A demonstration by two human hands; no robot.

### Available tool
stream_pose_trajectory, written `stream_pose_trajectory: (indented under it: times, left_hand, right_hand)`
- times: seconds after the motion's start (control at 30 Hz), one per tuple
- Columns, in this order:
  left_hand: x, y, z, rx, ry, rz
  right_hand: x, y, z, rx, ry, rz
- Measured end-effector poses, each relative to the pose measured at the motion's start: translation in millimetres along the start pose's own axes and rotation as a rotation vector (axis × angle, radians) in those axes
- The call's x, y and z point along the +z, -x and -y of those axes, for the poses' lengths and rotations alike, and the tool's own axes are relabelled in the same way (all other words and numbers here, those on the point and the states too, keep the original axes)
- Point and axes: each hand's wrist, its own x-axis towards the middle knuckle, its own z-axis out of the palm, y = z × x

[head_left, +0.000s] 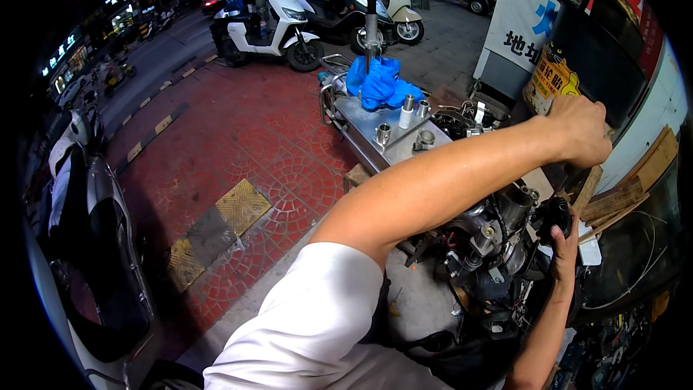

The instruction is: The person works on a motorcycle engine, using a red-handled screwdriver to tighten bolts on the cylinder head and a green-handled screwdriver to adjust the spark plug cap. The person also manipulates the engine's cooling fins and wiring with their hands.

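At right of frame: scooter front assembly point(498, 246), bare metal, cables and wiring exposed.
Left hand point(577, 130): fingers curled shut on black panel point(603, 51), glossy, curved.
Right hand point(564, 249): fingers wrapped on black knob-like part point(552, 217).
Risk: panel slip is judged possible; wiring could be snagged.

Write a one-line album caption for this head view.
Left hand braces high on a black scooter panel while right hand reaches into the exposed engine.

Both hands, left hand point(581, 130) and right hand point(564, 249), grip a dismantled scooter's engine point(491, 246) beside wooden planks point(621, 199).
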Motion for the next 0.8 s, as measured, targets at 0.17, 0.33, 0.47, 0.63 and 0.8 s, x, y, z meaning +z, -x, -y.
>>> stream_pose_trajectory:
  times: [0.17, 0.33, 0.47, 0.63, 0.8]
  left_hand:
    - [11.7, 3.8, 3.3, 0.022, -0.033, -0.011]
    - [8.7, 5.2, -0.4, 0.142, -0.062, -0.182]
    - [8.0, 4.6, 2.5, 0.057, 0.045, -0.067]
    - [10.4, 2.1, 11.0, 0.146, -0.167, -0.09]
    - [4.1, -5.2, 11.8, 0.185, -0.033, 0.081]
  right_hand:
    - [2.4, 1.9, 6.4, -0.005, -0.051, 0.033]
    - [3.2, 1.7, 10.0, -0.014, -0.074, 0.051]
    - [4.7, 1.4, 10.4, -0.027, -0.053, 0.039]
    - [9.1, -0.4, 14.9, -0.063, 0.084, -0.036]
    - [7.7, 0.4, 18.5, -0.051, 0.049, 0.011]
